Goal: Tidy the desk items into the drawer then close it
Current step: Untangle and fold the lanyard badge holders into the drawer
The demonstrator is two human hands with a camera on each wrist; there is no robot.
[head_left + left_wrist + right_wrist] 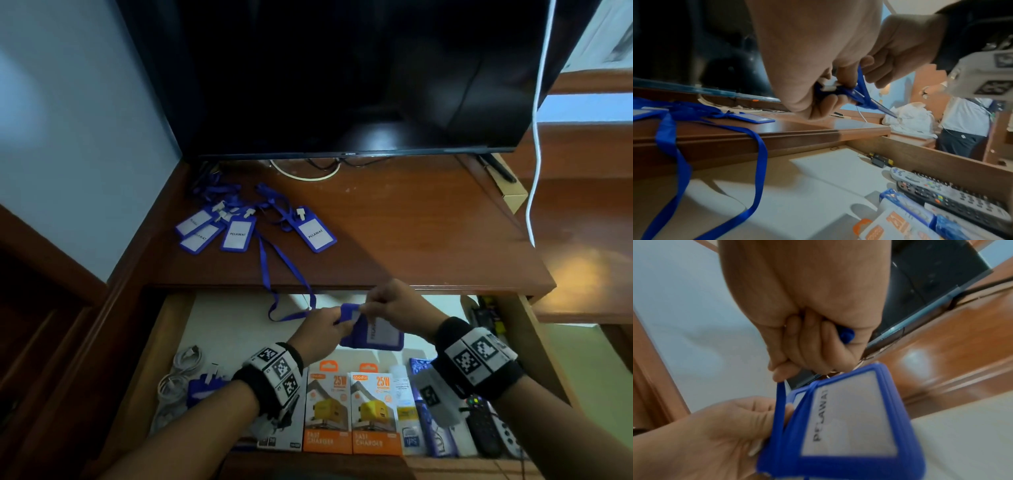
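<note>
Both hands hold one blue badge holder (380, 334) with a "PELAWAT" card above the open drawer (171, 329). My left hand (340, 325) pinches its top edge by the white clip (830, 86). My right hand (369, 308) is curled round the blue lanyard strap (781, 395) just above the badge holder (849, 418). The rest of the lanyard (284, 270) trails from the desk top over the edge into the drawer. Several more blue badge holders (236, 231) lie with tangled lanyards on the desk's left side.
A dark TV screen (342, 85) stands at the back of the wooden desk (428, 233). In the drawer lie white cables (181, 373), another blue badge holder (205, 387), two orange charger boxes (351, 411) and remotes (483, 431). A white cord (536, 137) hangs at right.
</note>
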